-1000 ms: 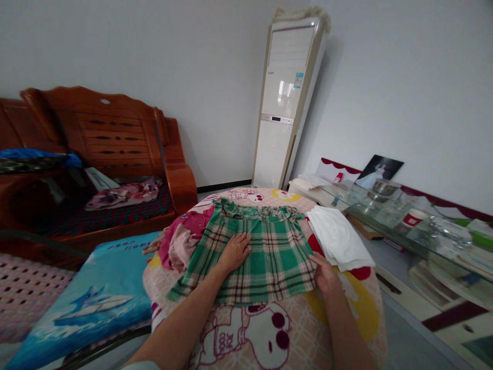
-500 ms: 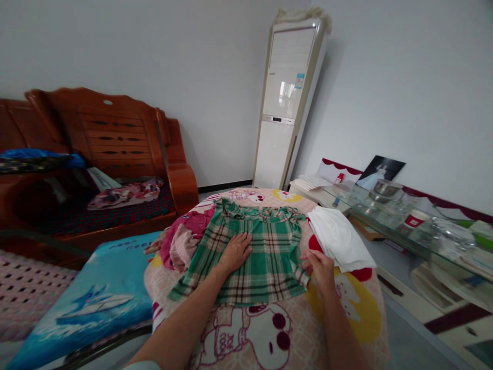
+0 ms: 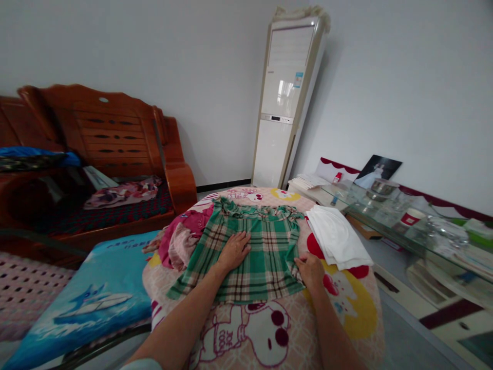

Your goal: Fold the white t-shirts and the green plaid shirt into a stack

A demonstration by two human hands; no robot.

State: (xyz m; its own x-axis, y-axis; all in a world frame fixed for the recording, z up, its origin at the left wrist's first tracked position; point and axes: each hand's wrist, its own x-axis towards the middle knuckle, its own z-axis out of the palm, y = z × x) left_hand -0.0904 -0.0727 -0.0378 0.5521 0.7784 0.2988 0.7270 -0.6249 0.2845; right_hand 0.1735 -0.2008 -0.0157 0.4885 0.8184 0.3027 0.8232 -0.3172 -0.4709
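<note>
1. Landmark. A green, brown and cream plaid fabric garment (image 3: 264, 241), with a ruffled far edge, lies spread on a rounded, peach-toned, cartoon-printed surface (image 3: 300, 329).

2. Left hand (image 3: 234, 250). Bare, palm down on the middle of the garment; its grip is open, the fingers laid along the cloth without clasping it.

3. Right hand (image 3: 311, 270). Bare, at the garment's right edge, fingers bent. Whether this grip pinches the edge or merely presses on it cannot be told.

4. Neighbours. To the right of the garment lies a folded white cloth (image 3: 339, 237); along its left edge sit a crumpled deep-pink cloth (image 3: 166, 244) and a crumpled pale-pink cloth (image 3: 182, 247).

5. Done, as judged from the lie of the cloth. The garment is laid out fairly flat, and its right edge appears partly turned in, standing steeper than the left. The white cloth is already folded.

6. Left, as judged. The garment's lower left corner flares outward, not turned in; its full length is undoubled. Both pink cloths are unarranged. An early stage, therefore.
</note>
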